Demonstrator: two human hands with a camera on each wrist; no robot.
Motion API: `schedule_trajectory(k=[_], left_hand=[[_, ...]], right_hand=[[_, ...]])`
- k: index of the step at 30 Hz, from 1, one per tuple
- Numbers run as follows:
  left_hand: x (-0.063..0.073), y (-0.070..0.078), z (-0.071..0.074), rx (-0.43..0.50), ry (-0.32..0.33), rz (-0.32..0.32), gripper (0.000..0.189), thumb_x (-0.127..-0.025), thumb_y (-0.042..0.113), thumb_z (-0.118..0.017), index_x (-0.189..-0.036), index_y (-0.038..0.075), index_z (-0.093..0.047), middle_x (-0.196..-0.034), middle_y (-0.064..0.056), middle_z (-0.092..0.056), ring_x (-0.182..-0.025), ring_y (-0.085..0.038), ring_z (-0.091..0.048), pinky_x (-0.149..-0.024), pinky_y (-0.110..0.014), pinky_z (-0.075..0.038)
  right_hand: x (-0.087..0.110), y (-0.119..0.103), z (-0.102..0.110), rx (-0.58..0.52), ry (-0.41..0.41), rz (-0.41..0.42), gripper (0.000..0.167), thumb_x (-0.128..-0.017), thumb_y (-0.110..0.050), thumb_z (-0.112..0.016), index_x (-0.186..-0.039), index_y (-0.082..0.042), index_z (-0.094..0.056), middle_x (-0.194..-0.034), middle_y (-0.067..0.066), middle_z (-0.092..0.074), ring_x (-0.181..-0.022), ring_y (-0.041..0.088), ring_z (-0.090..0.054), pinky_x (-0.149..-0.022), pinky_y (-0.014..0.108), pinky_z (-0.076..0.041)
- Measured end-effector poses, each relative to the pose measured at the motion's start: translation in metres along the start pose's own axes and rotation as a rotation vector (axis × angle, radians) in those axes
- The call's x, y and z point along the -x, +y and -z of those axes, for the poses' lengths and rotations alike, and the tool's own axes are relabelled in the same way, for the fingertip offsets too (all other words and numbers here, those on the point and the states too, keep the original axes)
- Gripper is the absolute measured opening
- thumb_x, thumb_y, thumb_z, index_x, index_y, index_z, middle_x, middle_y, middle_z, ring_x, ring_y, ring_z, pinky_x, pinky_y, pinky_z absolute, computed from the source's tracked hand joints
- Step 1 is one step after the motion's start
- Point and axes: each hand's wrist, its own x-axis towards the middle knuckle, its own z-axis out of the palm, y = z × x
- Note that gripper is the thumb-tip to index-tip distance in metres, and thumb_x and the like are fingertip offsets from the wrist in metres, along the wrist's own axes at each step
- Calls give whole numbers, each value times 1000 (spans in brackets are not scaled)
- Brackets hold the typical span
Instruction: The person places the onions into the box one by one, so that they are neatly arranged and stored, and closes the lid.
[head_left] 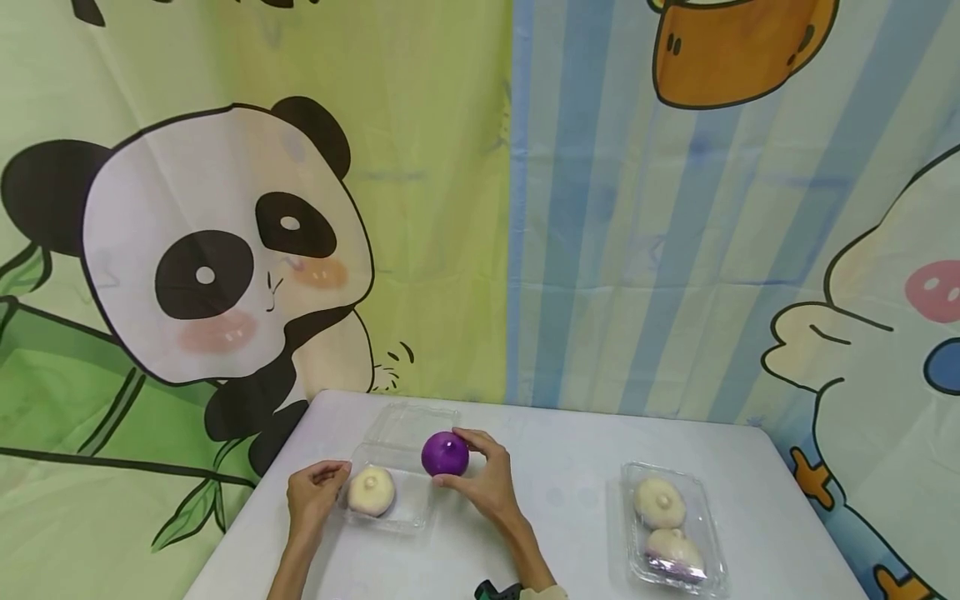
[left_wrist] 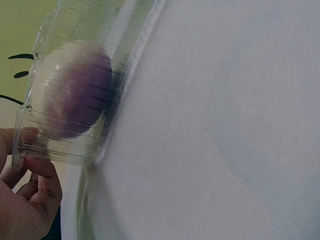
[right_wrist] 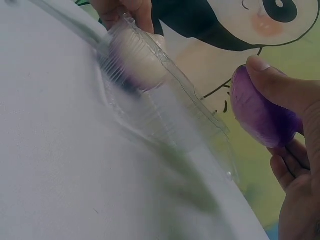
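Note:
A clear plastic clamshell box (head_left: 408, 504) lies with its lid (head_left: 408, 425) folded back on the table. In its left half sits a round bulb (head_left: 371, 492), cream on top and purple underneath, like a turnip. My left hand (head_left: 311, 500) pinches the left edge of this box between thumb and fingers, as the left wrist view shows. Over the box's right side, my right hand (head_left: 491, 479) holds a glossy purple bulb (head_left: 446, 454) between thumb and fingers. In the right wrist view that purple bulb (right_wrist: 257, 110) is apart from the box.
A second clear clamshell box (head_left: 633, 562) stands to the right on the white table (head_left: 555, 517), with two cream-and-purple bulbs (head_left: 660, 502) inside. Behind the table hangs a curtain (head_left: 435, 250) printed with a panda and other cartoon figures.

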Motion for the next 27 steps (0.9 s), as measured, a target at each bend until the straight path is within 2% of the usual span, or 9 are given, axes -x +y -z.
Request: schedule_trajectory(k=[5,7,12,18,23,27], left_hand=[[0,-1,-1,-8,3,3,23,-98,11,-80,-111,-7,-80,-85,-2,-77,-68,-8,-66,-58,-20,-54],[0,-2,-1,-9,6,0,22,-97,11,-80,-111,-7,-80,-85,-2,-76,-68,-8,-66,-58,-20,-54],[-1,-3,-1,-10,6,-6,22,-98,11,-80,-111,-6,-80,-85,-2,-77,-67,-7,-66,-58,-20,-54],[-1,-3,0,-13,6,-10,21,-98,11,-80,-110,-6,-81,-85,-2,-77,-67,-7,-66,-57,-19,-53],[-1,-3,0,-15,2,-3,22,-97,12,-80,-110,-7,-80,-85,-4,-77,-66,-6,-65,-57,-19,-53],[-2,-2,0,-16,0,0,23,-98,12,-81,-110,-7,-80,-86,-5,-78,-66,-6,-65,-57,-20,-53]], right_hand=[[1,-3,-5,15,-20,20,80,-67,-28,-106,-137,-6,-74,-133,4,-78,-117,19,-73,-107,43,-56],[1,-4,-7,22,-25,22,79,-67,-28,-106,-137,-8,-75,-133,3,-78,-117,19,-73,-107,41,-55],[0,-7,-11,16,-52,-3,79,-67,-30,-106,-138,-14,-75,-133,0,-77,-118,17,-71,-107,42,-54],[1,-9,-18,5,-84,-24,79,-67,-30,-106,-138,-15,-75,-135,-3,-77,-119,14,-70,-109,39,-52],[3,-9,-24,19,-92,-8,78,-67,-28,-106,-137,-17,-75,-135,-4,-76,-119,14,-70,-109,39,-53],[4,-9,-27,32,-107,14,79,-68,-28,-106,-138,-12,-74,-135,-1,-76,-119,14,-70,-109,39,-53]])
